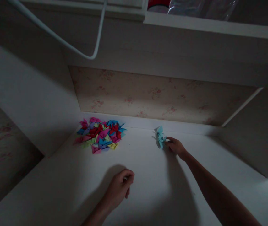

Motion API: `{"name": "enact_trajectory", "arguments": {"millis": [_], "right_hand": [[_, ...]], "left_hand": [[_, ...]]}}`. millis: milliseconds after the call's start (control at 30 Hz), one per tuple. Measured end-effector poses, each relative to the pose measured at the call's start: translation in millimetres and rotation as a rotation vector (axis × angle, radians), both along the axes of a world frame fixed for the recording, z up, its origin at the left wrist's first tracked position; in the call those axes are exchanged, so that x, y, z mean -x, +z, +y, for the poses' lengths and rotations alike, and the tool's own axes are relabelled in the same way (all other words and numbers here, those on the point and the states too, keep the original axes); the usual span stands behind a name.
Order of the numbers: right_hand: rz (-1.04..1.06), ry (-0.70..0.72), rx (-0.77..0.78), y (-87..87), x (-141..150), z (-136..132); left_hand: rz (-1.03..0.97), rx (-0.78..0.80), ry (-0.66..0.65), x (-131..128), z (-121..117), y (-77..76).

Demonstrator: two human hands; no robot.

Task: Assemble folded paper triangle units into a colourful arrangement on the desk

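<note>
My right hand (175,147) reaches to the back of the white surface, fingertips pinched at the edge of a pale blue folded-paper crane (160,138). It lies in a small cluster of the same pale blue paper; how many pieces make it up is hard to tell. My left hand (121,184) hovers over the front middle, its fingers curled in toward the thumb, with nothing visible in them. Off to the left, against the back edge, lies a pile of folded-paper cranes (103,133) in pink, red, blue, green, purple and yellow.
A white desk top (143,163) runs between a side panel on the left (37,103) and another on the right. Floral wallpaper (148,94) covers the back. Overhead, a shelf edge (206,28) holds clear plastic packaging, and a white bent rod (77,51) hangs at upper left.
</note>
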State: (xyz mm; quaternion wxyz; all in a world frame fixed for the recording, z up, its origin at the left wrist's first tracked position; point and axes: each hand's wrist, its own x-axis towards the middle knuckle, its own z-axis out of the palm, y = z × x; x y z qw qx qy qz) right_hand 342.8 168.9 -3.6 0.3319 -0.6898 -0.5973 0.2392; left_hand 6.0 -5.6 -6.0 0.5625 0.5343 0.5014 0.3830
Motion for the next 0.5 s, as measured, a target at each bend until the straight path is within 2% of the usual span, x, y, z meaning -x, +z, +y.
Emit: {"name": "enact_trajectory", "arguments": {"millis": [167, 300, 367, 500], "right_hand": [[-0.010, -0.086, 0.002, 0.4, -3, -19], [-0.043, -0.165, -0.055, 0.4, 5, -60], [-0.088, -0.089, -0.093, 1.4, 18, -89], [-0.118, 0.222, -0.107, 5.3, 68, -156]], "left_hand": [[0.002, -0.013, 0.003, -1, 0, -1.7], [-0.005, -0.030, 0.006, 0, 0, -1.5], [-0.011, -0.040, 0.006, 0, 0, -2.1], [-0.016, -0.063, 0.014, 0, 0, -3.6]]}}
